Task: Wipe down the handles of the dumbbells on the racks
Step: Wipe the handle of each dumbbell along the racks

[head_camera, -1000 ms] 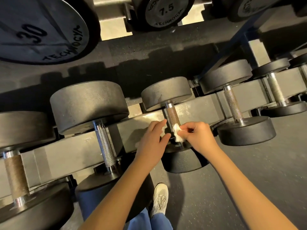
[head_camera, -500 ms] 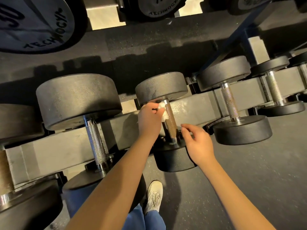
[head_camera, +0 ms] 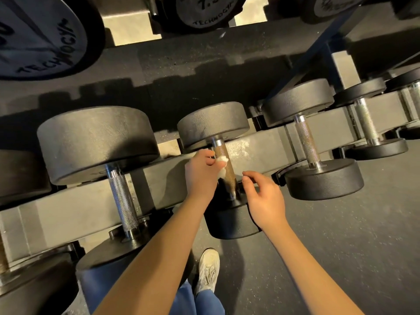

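Note:
A black dumbbell [head_camera: 213, 123] lies on the lower rack rail [head_camera: 68, 212], its rusty brown handle [head_camera: 223, 155] pointing toward me. My left hand [head_camera: 200, 176] pinches a small white wipe [head_camera: 222, 164] against the left side of that handle, about midway along it. My right hand [head_camera: 263, 198] hovers just right of the handle's near end with loosely curled fingers, holding nothing. The near head of this dumbbell [head_camera: 229, 223] is partly hidden behind both hands.
A larger dumbbell with a bright knurled handle [head_camera: 122, 201] sits to the left, and smaller ones [head_camera: 308, 144] to the right. Upper-rack dumbbell ends marked 7.5 [head_camera: 204, 10] hang above. My shoe [head_camera: 208, 271] stands on the dark floor below.
The wipe passed from my right hand to my left hand. My left hand rubbed it up to the handle's far end and has now slid back toward the middle. My right hand let go.

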`<state>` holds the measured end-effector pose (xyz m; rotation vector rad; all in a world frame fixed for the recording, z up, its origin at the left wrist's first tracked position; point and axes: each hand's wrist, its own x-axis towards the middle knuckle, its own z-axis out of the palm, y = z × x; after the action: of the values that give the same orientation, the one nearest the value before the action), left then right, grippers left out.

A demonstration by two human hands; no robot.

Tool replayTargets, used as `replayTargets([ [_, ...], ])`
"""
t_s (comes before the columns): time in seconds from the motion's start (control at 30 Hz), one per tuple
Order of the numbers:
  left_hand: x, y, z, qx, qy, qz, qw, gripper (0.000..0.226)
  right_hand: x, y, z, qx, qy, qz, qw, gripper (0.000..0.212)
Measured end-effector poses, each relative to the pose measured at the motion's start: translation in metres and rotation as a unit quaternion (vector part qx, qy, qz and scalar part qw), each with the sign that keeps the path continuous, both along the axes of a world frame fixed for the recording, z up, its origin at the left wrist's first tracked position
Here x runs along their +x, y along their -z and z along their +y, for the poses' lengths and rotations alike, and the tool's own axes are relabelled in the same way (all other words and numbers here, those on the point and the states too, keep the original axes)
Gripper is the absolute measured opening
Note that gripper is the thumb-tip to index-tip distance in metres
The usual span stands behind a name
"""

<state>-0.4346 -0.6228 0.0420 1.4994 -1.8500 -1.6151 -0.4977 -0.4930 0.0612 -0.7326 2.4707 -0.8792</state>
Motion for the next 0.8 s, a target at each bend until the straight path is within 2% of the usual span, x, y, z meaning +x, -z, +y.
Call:
replayTargets([
  [0.13,0.003,0.001,0.013,-0.025,0.000,-0.002,1.000,0.010,0.000,0.001,0.000,-0.007,0.002,0.008,1.000,0.025],
  [0.33,0.017,0.004,0.032,-0.011,0.106,-0.057,0.993,0.011,0.001,0.004,0.002,-0.025,0.007,0.016,1.000,0.022],
  [0.4,0.016,0.002,0.034,-0.014,0.077,-0.042,0.996,0.012,0.001,0.004,0.002,-0.029,0.010,0.018,0.999,0.021],
  [0.5,0.002,0.001,0.017,0.005,-0.037,0.024,0.999,0.014,0.001,0.005,0.003,-0.030,0.013,0.020,0.999,0.022],
  [0.57,-0.010,-0.003,0.002,-0.013,-0.069,0.022,0.997,0.010,0.000,0.005,0.003,-0.031,0.014,0.020,0.999,0.022],
  [0.7,-0.011,-0.007,0.007,-0.046,-0.048,0.013,0.998,0.012,0.000,0.005,0.003,-0.036,0.017,0.020,0.999,0.022],
  [0.8,0.002,-0.001,0.022,-0.046,0.013,-0.026,0.998,0.017,0.001,0.006,0.003,-0.043,0.021,0.021,0.999,0.022],
])
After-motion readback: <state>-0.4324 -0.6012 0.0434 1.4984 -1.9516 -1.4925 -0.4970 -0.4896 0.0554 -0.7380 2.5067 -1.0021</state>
